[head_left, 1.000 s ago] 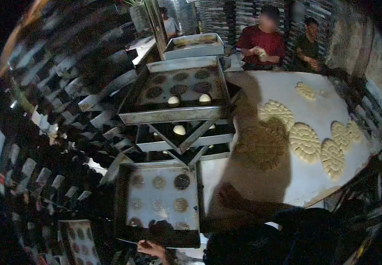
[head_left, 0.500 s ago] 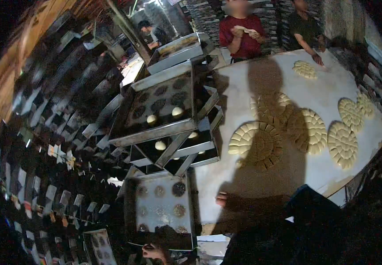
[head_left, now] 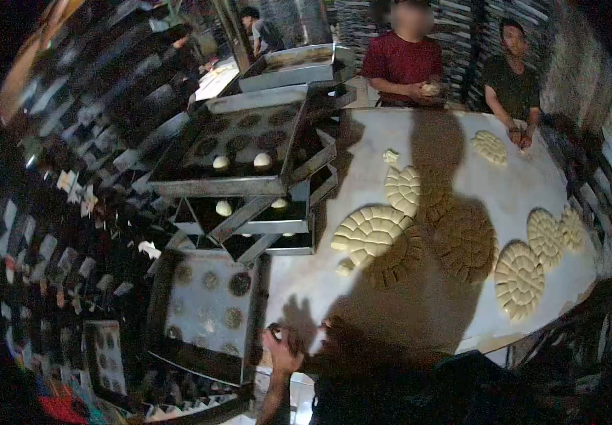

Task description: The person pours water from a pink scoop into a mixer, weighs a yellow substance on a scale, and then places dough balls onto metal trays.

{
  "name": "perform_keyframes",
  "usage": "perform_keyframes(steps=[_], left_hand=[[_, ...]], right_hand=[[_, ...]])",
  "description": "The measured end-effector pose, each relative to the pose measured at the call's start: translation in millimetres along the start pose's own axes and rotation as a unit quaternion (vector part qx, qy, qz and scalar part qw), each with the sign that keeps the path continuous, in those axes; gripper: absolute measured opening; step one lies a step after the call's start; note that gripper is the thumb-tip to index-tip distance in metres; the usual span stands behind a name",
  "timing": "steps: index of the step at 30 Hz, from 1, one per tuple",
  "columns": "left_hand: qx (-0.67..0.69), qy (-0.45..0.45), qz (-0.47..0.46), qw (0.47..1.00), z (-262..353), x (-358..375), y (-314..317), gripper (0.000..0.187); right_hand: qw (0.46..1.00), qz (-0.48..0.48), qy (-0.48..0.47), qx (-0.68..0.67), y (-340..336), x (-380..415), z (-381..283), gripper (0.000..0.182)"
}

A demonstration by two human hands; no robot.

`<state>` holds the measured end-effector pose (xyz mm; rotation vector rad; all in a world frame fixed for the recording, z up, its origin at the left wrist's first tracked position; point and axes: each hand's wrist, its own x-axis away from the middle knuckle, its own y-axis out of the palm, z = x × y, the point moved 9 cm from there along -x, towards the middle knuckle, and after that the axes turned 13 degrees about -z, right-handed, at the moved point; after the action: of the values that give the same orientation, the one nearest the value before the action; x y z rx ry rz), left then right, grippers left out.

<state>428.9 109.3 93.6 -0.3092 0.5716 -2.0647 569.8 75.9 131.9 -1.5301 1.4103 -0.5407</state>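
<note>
My left hand (head_left: 281, 347) is raised at the near edge of the white table (head_left: 306, 283), right beside the right rim of a flat metal tray (head_left: 255, 312) marked with dark round spots. Its fingers are curled, and I cannot make out whether anything is in them. My right hand (head_left: 331, 329) lies close to it on the table edge, deep in my own shadow. A small loose dough piece (head_left: 345, 267) lies just beyond both hands. Behind it is a round disc of packed dough pieces (head_left: 366, 230).
Metal trays (head_left: 214, 185) are stacked crosswise at the left, with dough balls (head_left: 262, 160) on the top ones. More dough discs (head_left: 518, 280) cover the right of the table. A person in a red shirt (head_left: 405, 60) and one in a dark shirt (head_left: 511, 85) work at the far side.
My left hand has come up from the near rim of the spotted tray to the table edge by its right side. My right hand now sits next to it. The view swung left.
</note>
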Motion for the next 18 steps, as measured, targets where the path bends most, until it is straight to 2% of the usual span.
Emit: perform_keyframes(steps=[1, 3, 4, 5, 6, 7, 8, 9, 10, 11, 13, 14, 15, 16, 17, 18], left_hand=[[-0.2, 0.104, -0.032, 0.974, 85, -14, -6, 0.065], [-0.257, 0.061, 0.008, 0.964, 64, -29, -1, 0.06], [-0.25, 0.094, 0.025, 0.963, 65, -34, -2, 0.061], [-0.245, 0.131, 0.042, 0.96, 67, -38, -5, 0.061], [-0.232, 0.146, 0.047, 0.961, 64, -42, -7, 0.064], [-0.227, 0.167, 0.038, 0.959, 50, -45, -3, 0.065], [-0.279, 0.194, 0.085, 0.936, 47, -40, -2, 0.064], [-0.326, 0.216, 0.129, 0.911, 43, -28, 4, 0.064], [-0.32, 0.21, 0.123, 0.915, 47, -21, 9, 0.064], [-0.3, 0.181, 0.084, 0.933, 57, -25, 7, 0.068], [-0.267, 0.129, 0.031, 0.954, 100, -37, -4, 0.078], [-0.089, 0.096, 0.056, 0.99, 38, -37, 8, 0.078], [0.092, 0.058, 0.076, 0.991, -30, -38, 19, 0.078], [-0.279, 0.04, 0.072, 0.957, 3, -27, 10, 0.075], [0.014, 0.112, 0.042, 0.993, -6, -31, 14, 0.079], [-0.109, 0.08, 0.012, 0.991, 19, -34, 7, 0.079]], right_hand=[[0.999, -0.025, -0.017, -0.016, -6, 3, -3, 0.019], [0.992, -0.112, -0.05, -0.04, -8, 7, 5, 0.018], [0.985, -0.163, -0.047, -0.013, -5, 17, 25, 0.017], [0.98, -0.171, -0.057, -0.086, -5, 34, 31, 0.016], [0.982, -0.169, -0.049, -0.072, -14, 32, 38, 0.016], [0.989, -0.135, -0.037, -0.048, -26, 24, 45, 0.015], [0.997, -0.066, -0.034, -0.028, -39, 13, 42, 0.015], [0.998, 0.044, -0.047, 0.005, -52, 5, 29, 0.015], [0.984, 0.16, -0.07, 0.04, -59, -1, 14, 0.014], [0.997, 0.023, 0.009, 0.078, -27, -19, 17, 0.017], [0.986, 0.167, 0.015, -0.003, -38, 1, -9, 0.022], [0.993, 0.112, 0.013, -0.02, -29, -1, 4, 0.022], [0.999, -0.012, 0.008, -0.046, -16, 1, 34, 0.022], [0.996, -0.065, 0.006, -0.068, -4, 7, 48, 0.023], [0.991, -0.102, 0.012, -0.08, -4, 9, 61, 0.023], [0.991, -0.105, 0.016, -0.08, -9, 6, 68, 0.023]])
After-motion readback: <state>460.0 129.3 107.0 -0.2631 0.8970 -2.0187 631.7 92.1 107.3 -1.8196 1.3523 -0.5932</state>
